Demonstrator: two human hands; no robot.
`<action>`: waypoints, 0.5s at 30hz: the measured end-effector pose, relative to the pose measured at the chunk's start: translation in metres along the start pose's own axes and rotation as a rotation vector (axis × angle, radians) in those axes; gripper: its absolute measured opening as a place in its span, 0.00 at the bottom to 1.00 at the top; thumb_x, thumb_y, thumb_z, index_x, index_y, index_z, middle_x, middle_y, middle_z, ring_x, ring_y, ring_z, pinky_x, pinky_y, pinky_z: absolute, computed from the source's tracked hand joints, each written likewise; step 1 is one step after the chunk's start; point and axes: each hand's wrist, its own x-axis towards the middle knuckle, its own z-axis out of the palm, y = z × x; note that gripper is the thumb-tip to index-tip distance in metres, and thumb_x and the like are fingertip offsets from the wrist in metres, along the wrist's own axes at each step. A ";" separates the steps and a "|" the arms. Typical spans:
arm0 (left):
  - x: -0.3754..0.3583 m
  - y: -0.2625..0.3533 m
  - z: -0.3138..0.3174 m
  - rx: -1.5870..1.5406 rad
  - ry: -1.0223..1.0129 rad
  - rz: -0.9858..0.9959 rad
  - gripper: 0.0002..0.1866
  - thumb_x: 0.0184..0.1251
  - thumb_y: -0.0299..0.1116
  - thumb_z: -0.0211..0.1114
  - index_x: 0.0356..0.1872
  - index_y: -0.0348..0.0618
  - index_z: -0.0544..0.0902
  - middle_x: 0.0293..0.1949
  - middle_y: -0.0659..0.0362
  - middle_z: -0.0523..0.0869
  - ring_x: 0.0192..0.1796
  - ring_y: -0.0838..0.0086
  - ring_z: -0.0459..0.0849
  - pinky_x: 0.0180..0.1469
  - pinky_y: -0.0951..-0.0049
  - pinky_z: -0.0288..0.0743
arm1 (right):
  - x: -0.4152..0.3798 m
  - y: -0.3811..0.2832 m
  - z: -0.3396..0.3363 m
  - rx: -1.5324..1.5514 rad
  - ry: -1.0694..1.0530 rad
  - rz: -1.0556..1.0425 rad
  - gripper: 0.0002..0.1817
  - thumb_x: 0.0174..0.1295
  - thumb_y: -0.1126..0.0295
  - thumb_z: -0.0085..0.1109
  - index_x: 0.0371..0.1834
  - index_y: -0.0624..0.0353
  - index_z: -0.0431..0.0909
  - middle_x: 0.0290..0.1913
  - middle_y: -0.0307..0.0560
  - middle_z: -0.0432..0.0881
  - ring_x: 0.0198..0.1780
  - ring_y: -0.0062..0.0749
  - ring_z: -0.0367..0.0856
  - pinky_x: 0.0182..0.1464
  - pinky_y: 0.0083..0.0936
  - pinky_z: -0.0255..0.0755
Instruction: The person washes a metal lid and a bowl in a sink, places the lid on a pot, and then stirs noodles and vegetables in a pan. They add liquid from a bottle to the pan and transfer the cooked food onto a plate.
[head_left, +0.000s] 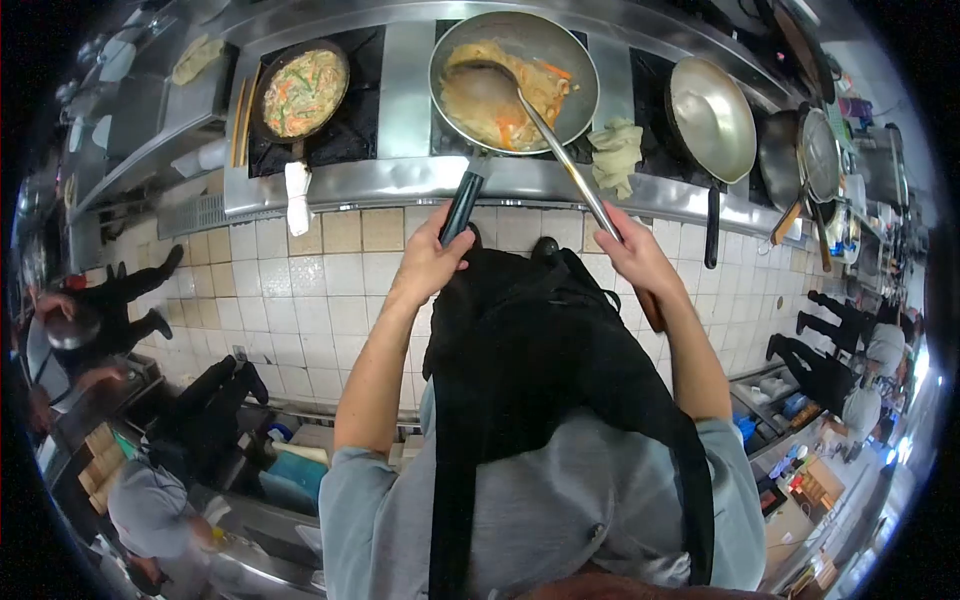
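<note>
A large frying pan sits on the middle burner, holding a saucy dish with orange strips in it. My left hand is closed around the pan's black handle. In my right hand is a long metal ladle with a wooden end, its fingers wrapped round the shaft. The ladle's bowl lies down in the food, toward the pan's left side. To the right of the pan, a crumpled pale cloth rests on the stove edge.
On the left burner stands a smaller pan of noodle-like food, its handle wrapped in white cloth. Chopsticks lie beside it. A bare pan sits to the right, its handle jutting over the edge. Several co-workers stand around.
</note>
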 end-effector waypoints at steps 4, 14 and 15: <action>-0.001 0.000 -0.007 0.072 0.060 0.018 0.33 0.73 0.30 0.66 0.76 0.44 0.64 0.44 0.62 0.82 0.43 0.82 0.81 0.39 0.77 0.85 | 0.019 -0.018 0.015 -0.073 0.124 -0.120 0.30 0.72 0.67 0.59 0.74 0.68 0.64 0.64 0.58 0.80 0.65 0.37 0.77 0.67 0.28 0.66; 0.077 0.094 0.001 1.120 0.665 0.758 0.28 0.74 0.47 0.59 0.70 0.44 0.74 0.73 0.39 0.67 0.76 0.43 0.61 0.76 0.37 0.47 | -0.045 -0.055 -0.016 0.600 0.066 0.067 0.26 0.74 0.69 0.55 0.74 0.57 0.66 0.26 0.33 0.67 0.13 0.15 0.60 0.14 0.17 0.57; 0.088 0.113 0.013 1.172 0.660 0.771 0.29 0.75 0.51 0.54 0.70 0.45 0.74 0.76 0.40 0.62 0.79 0.43 0.56 0.76 0.33 0.41 | -0.053 -0.061 -0.018 0.660 0.028 0.117 0.25 0.74 0.68 0.54 0.73 0.57 0.66 0.25 0.33 0.68 0.13 0.14 0.61 0.15 0.17 0.58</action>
